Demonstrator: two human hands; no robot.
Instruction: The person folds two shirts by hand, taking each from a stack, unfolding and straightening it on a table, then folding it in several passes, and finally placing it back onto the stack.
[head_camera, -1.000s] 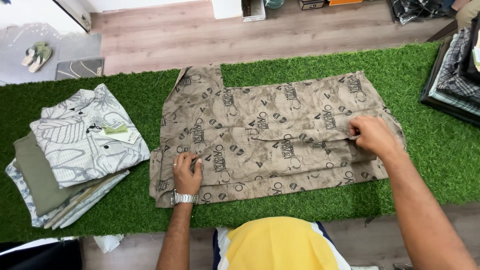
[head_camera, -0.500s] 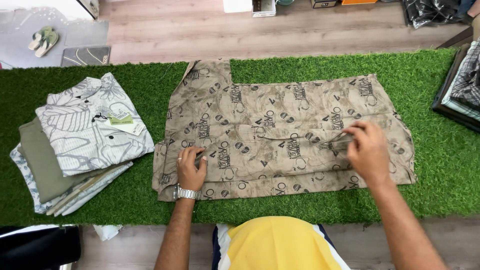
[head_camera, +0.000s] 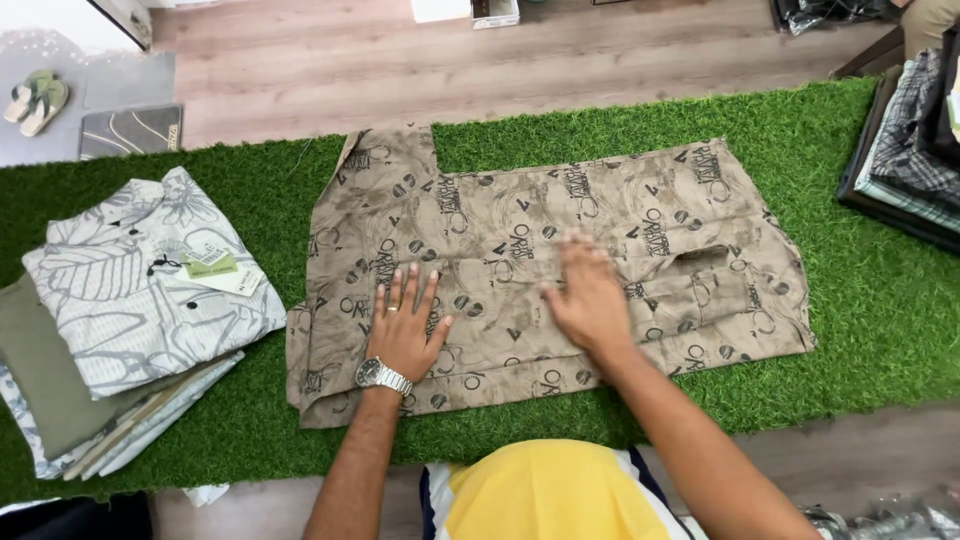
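Already the brown printed shirt lies flat across the middle of the green turf-covered worktop, its near long edge folded inward and one sleeve sticking out at the far left. Both hands rest on it palm down with fingers spread and nothing gripped: the left hand, with a ring and a metal wristwatch, presses the left part, and the right hand presses the middle. Judging by this, the lengthwise fold on the near side looks done, while the far edge, the sleeve and the crosswise folds appear left to do. On the left sits a stack of folded shirts, the top one pale with a leaf pattern and a tag.
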